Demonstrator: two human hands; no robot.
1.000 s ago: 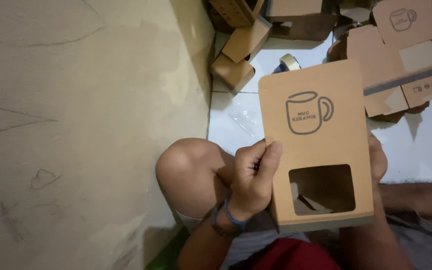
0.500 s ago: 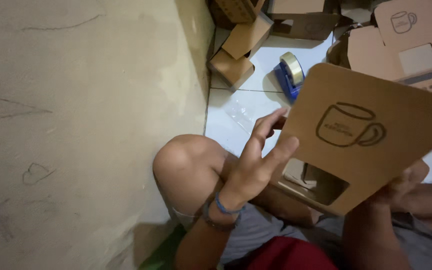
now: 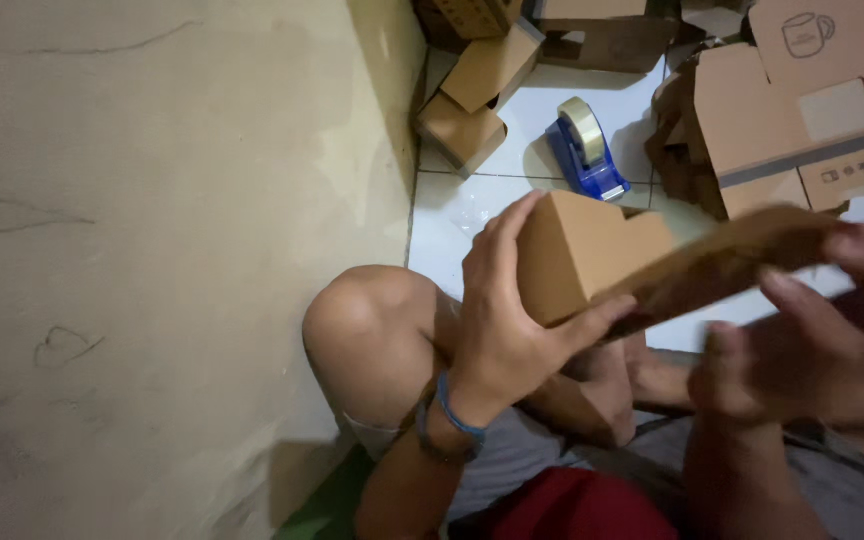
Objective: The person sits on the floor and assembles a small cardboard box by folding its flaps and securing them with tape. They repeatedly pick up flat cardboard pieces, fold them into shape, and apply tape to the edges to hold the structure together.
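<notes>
I hold a brown cardboard box [image 3: 602, 255] over my lap, tipped nearly edge-on so its long side points to the right. My left hand [image 3: 507, 315] wraps the box's left end, fingers over the top and thumb under the lower edge. My right hand [image 3: 817, 325] is blurred and grips the right end of the same box. My bare knee [image 3: 372, 320] sits just left of and below the box.
A blue tape dispenser with a roll of clear tape [image 3: 585, 148] lies on the white floor tiles beyond the box. Flat brown box blanks [image 3: 802, 110] are stacked at the upper right, and small folded boxes [image 3: 477, 95] lie against the beige wall [image 3: 152, 250].
The box stood upright with its mug print and window facing me, then tipped over to the right and now lies nearly edge-on. The tape dispenser came into view behind it.
</notes>
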